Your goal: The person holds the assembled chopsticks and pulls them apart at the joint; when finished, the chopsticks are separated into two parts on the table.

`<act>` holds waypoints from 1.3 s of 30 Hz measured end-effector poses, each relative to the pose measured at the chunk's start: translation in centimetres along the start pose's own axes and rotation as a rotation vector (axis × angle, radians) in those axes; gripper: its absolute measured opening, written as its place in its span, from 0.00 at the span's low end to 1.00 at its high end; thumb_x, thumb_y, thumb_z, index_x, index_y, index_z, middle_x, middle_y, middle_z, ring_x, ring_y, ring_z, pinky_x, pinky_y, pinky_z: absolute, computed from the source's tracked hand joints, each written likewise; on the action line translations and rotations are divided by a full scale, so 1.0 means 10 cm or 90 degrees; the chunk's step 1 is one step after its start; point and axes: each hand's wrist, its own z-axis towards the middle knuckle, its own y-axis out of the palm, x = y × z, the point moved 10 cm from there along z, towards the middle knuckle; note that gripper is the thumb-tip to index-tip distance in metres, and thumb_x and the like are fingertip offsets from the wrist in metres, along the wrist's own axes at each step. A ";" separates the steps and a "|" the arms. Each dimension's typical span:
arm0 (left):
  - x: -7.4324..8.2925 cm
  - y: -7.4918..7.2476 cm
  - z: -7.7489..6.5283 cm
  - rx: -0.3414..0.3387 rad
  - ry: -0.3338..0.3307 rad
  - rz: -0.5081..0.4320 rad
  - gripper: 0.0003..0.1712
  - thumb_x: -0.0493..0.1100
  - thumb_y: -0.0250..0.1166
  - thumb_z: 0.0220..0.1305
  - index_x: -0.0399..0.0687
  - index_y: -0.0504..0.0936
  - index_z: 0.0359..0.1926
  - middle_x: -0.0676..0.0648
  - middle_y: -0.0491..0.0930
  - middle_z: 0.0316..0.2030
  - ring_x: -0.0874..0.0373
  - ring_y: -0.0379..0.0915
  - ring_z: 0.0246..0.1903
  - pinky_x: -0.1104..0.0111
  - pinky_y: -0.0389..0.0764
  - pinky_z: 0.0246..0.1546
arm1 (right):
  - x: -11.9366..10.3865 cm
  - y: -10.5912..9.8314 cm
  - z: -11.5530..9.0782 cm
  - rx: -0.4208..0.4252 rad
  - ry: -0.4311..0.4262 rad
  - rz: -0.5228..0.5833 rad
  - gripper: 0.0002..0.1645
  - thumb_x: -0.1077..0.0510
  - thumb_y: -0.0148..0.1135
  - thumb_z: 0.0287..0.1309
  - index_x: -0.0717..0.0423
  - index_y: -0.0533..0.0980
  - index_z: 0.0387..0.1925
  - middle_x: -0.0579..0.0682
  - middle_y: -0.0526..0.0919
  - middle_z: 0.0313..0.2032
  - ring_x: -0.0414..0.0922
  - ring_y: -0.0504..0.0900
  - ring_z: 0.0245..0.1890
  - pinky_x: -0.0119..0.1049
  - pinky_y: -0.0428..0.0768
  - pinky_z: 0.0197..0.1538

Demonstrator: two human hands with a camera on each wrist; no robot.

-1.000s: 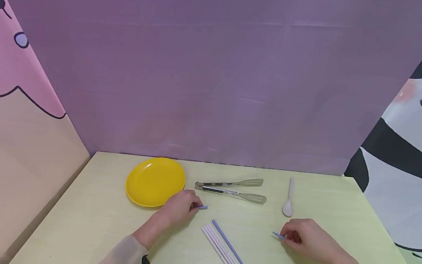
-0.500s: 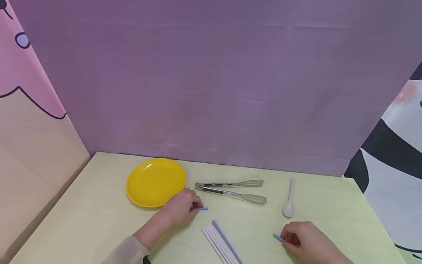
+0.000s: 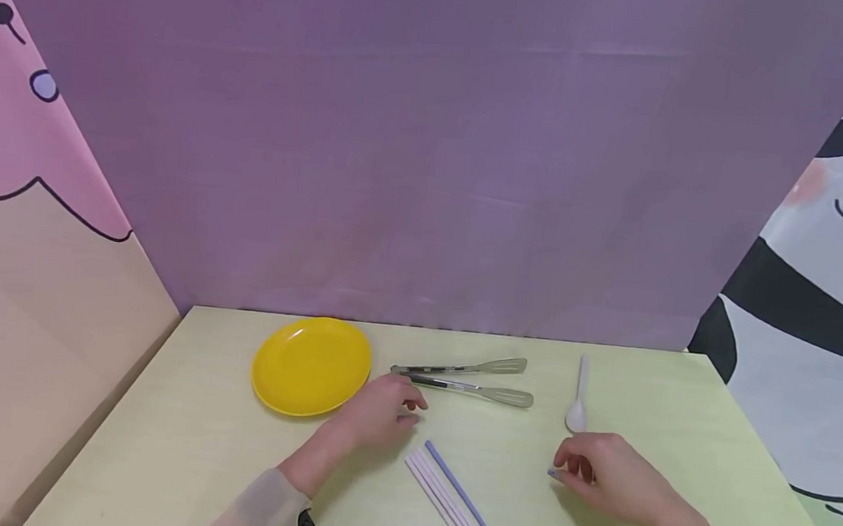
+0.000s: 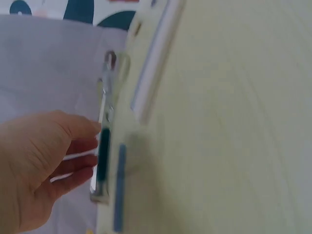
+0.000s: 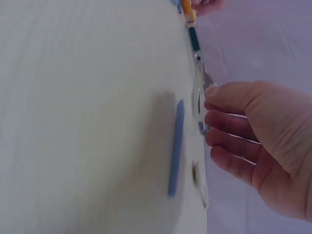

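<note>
My left hand (image 3: 378, 410) hovers with relaxed, parted fingers between the yellow plate (image 3: 310, 366) and the metal tongs (image 3: 464, 375). In the left wrist view a short blue straw (image 4: 119, 187) lies on the table just past those fingertips, apart from them. My right hand (image 3: 617, 478) is near the bowl of the white spoon (image 3: 577, 410), its fingers loosely bent and holding nothing. Below it another short blue straw (image 5: 176, 148) rests on the table; only its tip shows in the head view.
Several pale straws (image 3: 445, 503) lie side by side at the front middle of the table (image 3: 172, 442), with a long blue straw (image 3: 467, 501) along their right side. A purple backdrop (image 3: 432, 147) stands behind the far table edge.
My left hand has let go of its short blue straw and shifted right, fingers spreading. My right hand has loosened from the other short straw and moved slightly left over it.
</note>
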 end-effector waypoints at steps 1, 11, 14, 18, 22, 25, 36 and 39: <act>0.07 0.00 0.02 -0.008 0.017 -0.006 0.08 0.41 0.72 0.70 0.48 0.91 0.48 0.51 0.88 0.42 0.57 0.82 0.45 0.67 0.84 0.52 | -0.04 -0.01 0.02 0.004 -0.004 -0.003 0.13 0.64 0.77 0.56 0.42 0.82 0.32 0.27 0.75 0.25 0.24 0.71 0.26 0.24 0.73 0.29; 0.61 0.17 0.03 -0.101 0.127 0.010 0.07 0.40 0.72 0.69 0.55 0.93 0.44 0.57 0.87 0.39 0.64 0.77 0.44 0.77 0.78 0.53 | -0.52 0.13 0.24 0.002 -0.059 0.047 0.14 0.66 0.73 0.59 0.41 0.82 0.33 0.28 0.77 0.26 0.23 0.72 0.26 0.19 0.73 0.30; 0.68 0.25 0.00 -0.119 0.140 0.020 0.07 0.40 0.72 0.68 0.57 0.94 0.42 0.59 0.87 0.38 0.67 0.74 0.43 0.80 0.76 0.52 | -0.65 0.23 0.30 -0.016 -0.064 0.067 0.13 0.65 0.73 0.59 0.41 0.82 0.32 0.28 0.78 0.26 0.23 0.73 0.26 0.18 0.73 0.30; 0.73 0.35 -0.01 -0.126 0.152 0.019 0.07 0.41 0.73 0.67 0.60 0.95 0.40 0.61 0.86 0.36 0.70 0.74 0.41 0.83 0.74 0.47 | -0.78 0.37 0.37 -0.033 -0.065 0.082 0.12 0.65 0.73 0.60 0.43 0.82 0.31 0.29 0.79 0.25 0.23 0.72 0.26 0.19 0.73 0.30; 0.75 0.44 -0.02 -0.132 0.161 0.028 0.06 0.41 0.75 0.65 0.61 0.95 0.38 0.62 0.85 0.34 0.72 0.72 0.38 0.85 0.71 0.44 | -0.84 0.52 0.40 -0.050 -0.057 0.088 0.12 0.63 0.73 0.60 0.43 0.81 0.28 0.30 0.77 0.23 0.23 0.70 0.24 0.17 0.71 0.29; 0.75 0.49 -0.01 -0.134 0.166 0.042 0.06 0.42 0.75 0.64 0.61 0.95 0.37 0.63 0.84 0.33 0.73 0.71 0.36 0.86 0.69 0.42 | -0.86 0.61 0.40 -0.066 -0.044 0.080 0.14 0.62 0.75 0.59 0.42 0.79 0.25 0.29 0.74 0.21 0.22 0.67 0.23 0.17 0.70 0.28; 0.81 0.51 0.00 -0.122 0.172 0.115 0.04 0.46 0.75 0.67 0.63 0.95 0.39 0.63 0.84 0.33 0.70 0.72 0.37 0.83 0.71 0.42 | -0.77 0.71 0.36 -0.104 0.054 0.010 0.17 0.60 0.74 0.57 0.41 0.75 0.21 0.29 0.68 0.18 0.26 0.65 0.21 0.24 0.69 0.27; 0.81 0.52 0.01 -0.121 0.158 0.115 0.04 0.46 0.74 0.67 0.63 0.94 0.40 0.63 0.83 0.33 0.71 0.72 0.36 0.83 0.71 0.41 | -0.74 0.71 0.34 -0.091 0.064 0.003 0.17 0.61 0.74 0.55 0.42 0.75 0.21 0.30 0.69 0.19 0.26 0.66 0.22 0.25 0.70 0.28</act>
